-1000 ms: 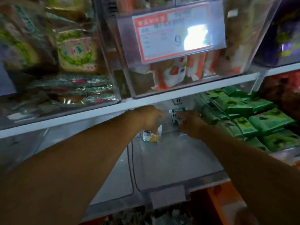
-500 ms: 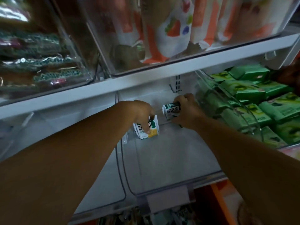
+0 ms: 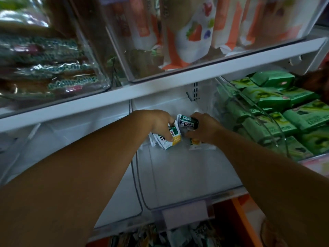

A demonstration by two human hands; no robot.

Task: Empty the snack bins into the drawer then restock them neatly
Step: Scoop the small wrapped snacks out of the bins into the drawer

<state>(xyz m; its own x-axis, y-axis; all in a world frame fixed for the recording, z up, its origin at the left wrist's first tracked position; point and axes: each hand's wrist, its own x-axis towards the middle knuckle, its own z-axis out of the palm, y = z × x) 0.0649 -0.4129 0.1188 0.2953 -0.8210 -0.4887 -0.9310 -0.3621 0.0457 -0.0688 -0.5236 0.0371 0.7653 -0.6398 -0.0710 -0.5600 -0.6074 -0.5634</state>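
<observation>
Nearest, at the bottom edge, a jumble of blurred packets (image 3: 160, 236) lies below the shelf front, too smeared to count. Just above it is the middle bin (image 3: 187, 175), one of three clear bins side by side on this tier. It ends in a raised front lip carrying one label holder (image 3: 185, 213). From that lip the bin's bare plastic floor runs back to the hands, with a thin wall on each side. Both forearms reach in over the lip with open floor between them. At the back, the left hand (image 3: 158, 124) curls thumb and fingers round what look like two white, green and yellow snack packets (image 3: 169, 139). The right hand (image 3: 204, 130) grips one upper packet (image 3: 187, 122), which touches that bundle. A fourth packet (image 3: 195, 143) lies on the floor under the right wrist. The left bin (image 3: 80, 132) flanks one side. On the other, the right bin (image 3: 263, 118) holds green packs (image 3: 267, 102) heaped against its curved wall, too overlapped to count. The white shelf edge (image 3: 160, 90) overhangs close above the hands. Beyond it stand two upper bins, one with orange-and-white pouches (image 3: 192, 32) and one with teal-trimmed wrappers (image 3: 53, 68).
</observation>
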